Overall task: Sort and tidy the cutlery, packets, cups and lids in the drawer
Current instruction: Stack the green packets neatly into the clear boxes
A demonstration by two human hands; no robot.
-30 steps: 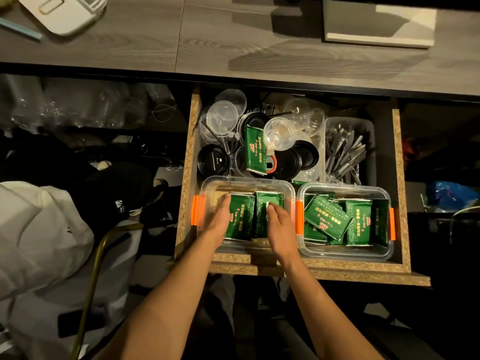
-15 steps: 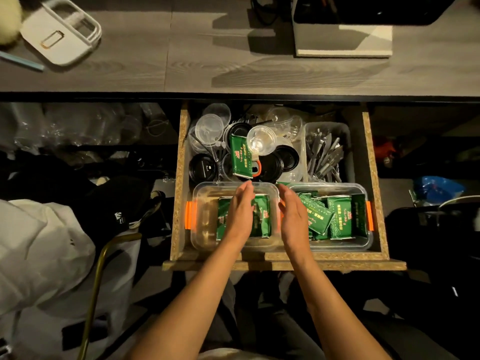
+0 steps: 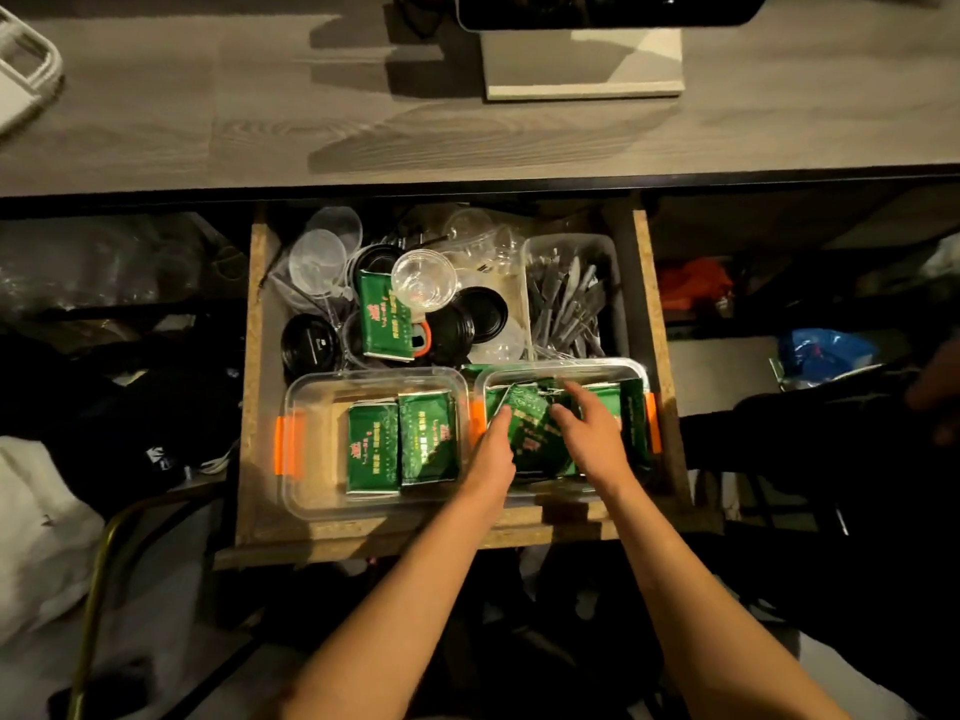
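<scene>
Both hands are in the right-hand clear plastic tub (image 3: 636, 374): the left hand (image 3: 493, 449) and right hand (image 3: 589, 433) flank the tilted green foil packet (image 3: 527, 426), fingers loosely on it, though whether they're actually gripping I can't tell.

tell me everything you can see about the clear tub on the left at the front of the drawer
The left clear tub is a rectangular, see-through plastic container with rounded corners and an orange clip on its left end. It has no lid on and sits flat at the drawer's front, beside a matching tub. Inside, two green packets lie side by side towards its right half; the left half shows bare bottom. The left hand's wrist passes over its right corner.
</scene>
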